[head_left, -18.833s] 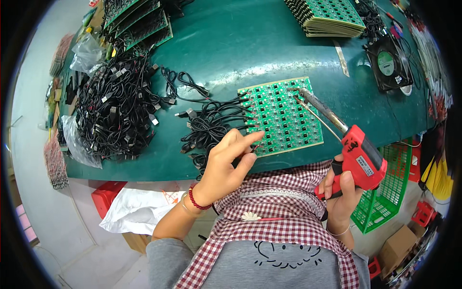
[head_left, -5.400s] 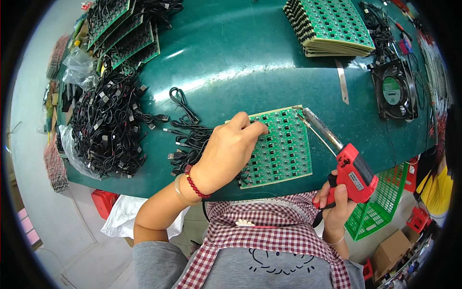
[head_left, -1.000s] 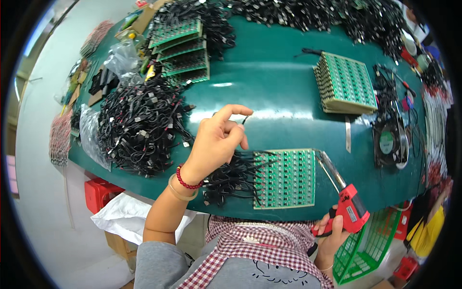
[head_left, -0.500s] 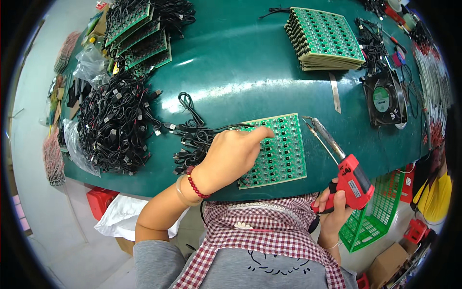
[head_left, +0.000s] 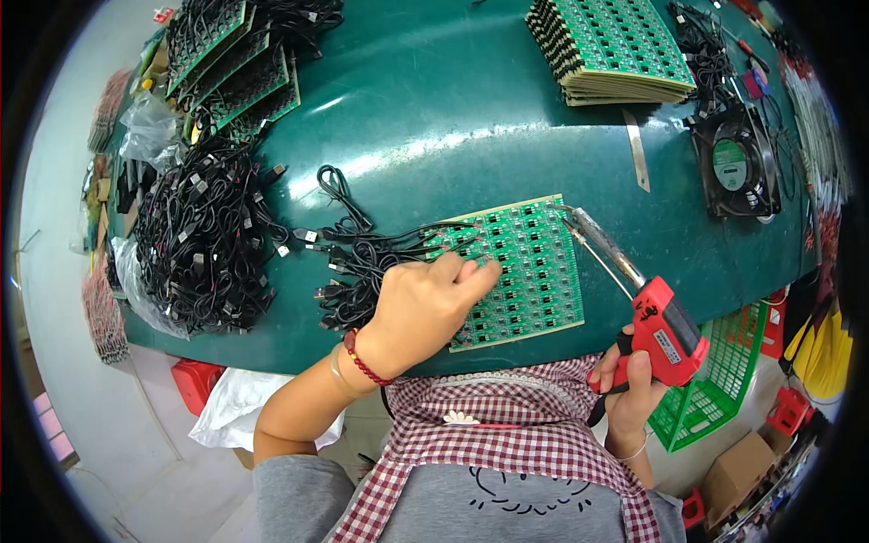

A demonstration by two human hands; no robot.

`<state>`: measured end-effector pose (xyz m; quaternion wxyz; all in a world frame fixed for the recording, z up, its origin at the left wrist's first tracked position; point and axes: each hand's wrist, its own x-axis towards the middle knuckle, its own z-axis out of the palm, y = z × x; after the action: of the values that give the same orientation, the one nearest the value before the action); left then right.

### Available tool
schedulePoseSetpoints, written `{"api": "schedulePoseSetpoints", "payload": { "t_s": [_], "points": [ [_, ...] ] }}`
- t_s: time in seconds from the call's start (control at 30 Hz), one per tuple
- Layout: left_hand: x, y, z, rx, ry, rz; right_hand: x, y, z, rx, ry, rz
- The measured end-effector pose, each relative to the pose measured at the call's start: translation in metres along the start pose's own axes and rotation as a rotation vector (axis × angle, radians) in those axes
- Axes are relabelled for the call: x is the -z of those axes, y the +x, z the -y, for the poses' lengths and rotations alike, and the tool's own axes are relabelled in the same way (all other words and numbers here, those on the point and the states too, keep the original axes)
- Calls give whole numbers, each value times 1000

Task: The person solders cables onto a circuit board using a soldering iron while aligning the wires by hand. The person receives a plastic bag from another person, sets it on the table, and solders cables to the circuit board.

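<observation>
A green circuit board panel (head_left: 529, 271) with rows of small black parts lies flat near the table's front edge. My left hand (head_left: 430, 303) is over its left part, thumb and fingers pinched together; whatever is between them is hidden. Black USB cables (head_left: 362, 258) run to the panel's left side, some with their ends on its upper left part. My right hand (head_left: 634, 380) grips a red and black soldering gun (head_left: 665, 335) by its handle. The gun's metal tip is at the panel's upper right corner; contact cannot be made out.
On the green table (head_left: 407, 100) stands a stack of circuit boards (head_left: 625, 50) at the back right, with a black fan (head_left: 735, 163) and metal strip (head_left: 637, 149) nearby. A big heap of cables (head_left: 204, 240) and tilted boards (head_left: 258, 95) occupy the left. A green basket (head_left: 715, 380) stands below, right.
My left hand has drawn nearer to me across the panel, uncovering cable ends. The soldering gun's tip has come from beside the panel to its upper right corner. The whole view has shifted slightly.
</observation>
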<state>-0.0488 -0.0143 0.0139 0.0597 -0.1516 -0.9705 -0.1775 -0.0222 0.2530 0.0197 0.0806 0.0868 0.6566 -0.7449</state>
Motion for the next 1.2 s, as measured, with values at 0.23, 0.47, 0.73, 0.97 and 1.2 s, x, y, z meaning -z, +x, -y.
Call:
{"api": "schedulePoseSetpoints", "payload": {
  "t_s": [0.23, 0.47, 0.73, 0.97, 1.2],
  "points": [
    [-2, -4, 0, -107, 26, -97, -4, 3, 1, -27, -41, 10],
    [0, 0, -1, -44, -38, -75, -4, 5, 4, -48, 14, 51],
    [3, 5, -7, 52, -296, -117, -7, 5, 7, -35, 55, 67],
    [-6, 2, -26, 34, -127, -158, -22, 4, 11, -21, 19, 96],
    [-10, 1, -27, 66, -322, -221, -27, 3, 11, -26, 51, 124]
  ]
}}
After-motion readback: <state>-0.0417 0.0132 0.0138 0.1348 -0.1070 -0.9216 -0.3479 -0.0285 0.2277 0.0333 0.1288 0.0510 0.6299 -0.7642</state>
